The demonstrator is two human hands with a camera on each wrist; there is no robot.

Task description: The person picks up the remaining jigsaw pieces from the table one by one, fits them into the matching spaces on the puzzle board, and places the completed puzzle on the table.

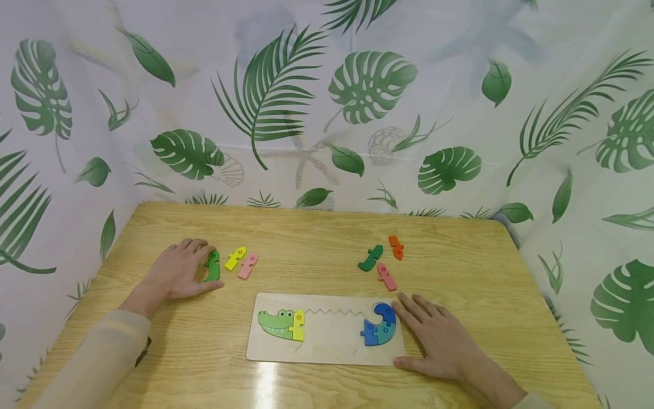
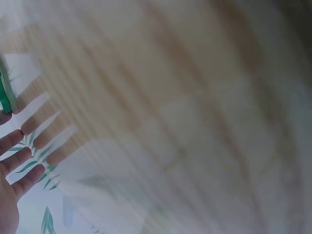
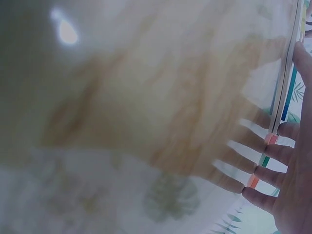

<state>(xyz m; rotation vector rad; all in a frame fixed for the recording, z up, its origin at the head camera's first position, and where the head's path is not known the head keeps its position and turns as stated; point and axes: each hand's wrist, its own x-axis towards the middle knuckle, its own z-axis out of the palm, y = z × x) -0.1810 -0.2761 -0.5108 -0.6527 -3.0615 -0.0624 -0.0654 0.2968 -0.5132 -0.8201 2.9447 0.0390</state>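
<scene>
My left hand (image 1: 180,268) rests on the table at the left, its index finger and thumb touching or beside a green puzzle piece (image 1: 213,267); its other fingers are spread. In the left wrist view the green piece (image 2: 5,92) shows at the edge by the fingers. My right hand (image 1: 443,339) lies with straight, spread fingers at the right edge of a wooden puzzle board (image 1: 332,346). On the board sit a crocodile head (image 1: 276,325) with a yellow piece (image 1: 298,325) joined to it, and a curled blue tail (image 1: 384,326) at the right.
Right of the left hand lie a yellow piece (image 1: 235,258) and a pink piece (image 1: 248,266). Beyond the board's right end lie a dark green piece (image 1: 371,258), an orange piece (image 1: 395,247) and a pinkish-red piece (image 1: 386,276). A leaf-printed cloth (image 1: 317,165) hangs behind the table.
</scene>
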